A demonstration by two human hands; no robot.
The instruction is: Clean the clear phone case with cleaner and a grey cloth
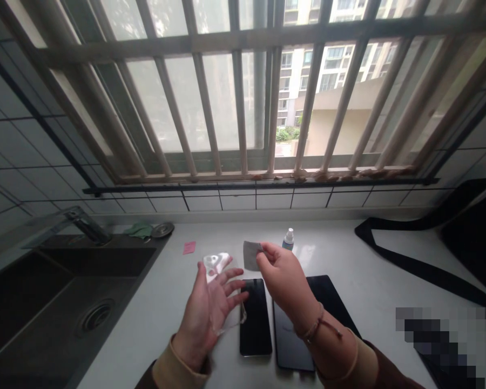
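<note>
My left hand [210, 305] is up over the white countertop [389, 270], palm toward me, fingers spread and cradling a clear phone case [218, 270]. It is a loose, open-fingered hold rather than a clamp, probably because the case is soft and see-through, and its inner face looks turned up toward me. The top end shows pale above my fingertips with what looks like a camera cutout, and 1 lower corner hangs past my palm, just over the smaller phone.

My right hand [281, 275] is pinching a small grey wipe [251, 255] between thumb and fingertips, held up just beside the case, apart from it as far as I can tell. The wipe is flat, squarish and matte.

Below my hands, 2 dark devices lie face up side by side near the front edge of the countertop: a slim phone [255, 319] and a wider phone or small tablet [328, 302], partly under my right wrist. Both screens are black and glossy.

Further back stands a small spray bottle [288, 239] with a white cap, toward the back edge. A pink slip [189, 247] lies near the sink [65, 292], which fills the left end of the countertop. A black strap [409, 265] trails across the right side.
</note>
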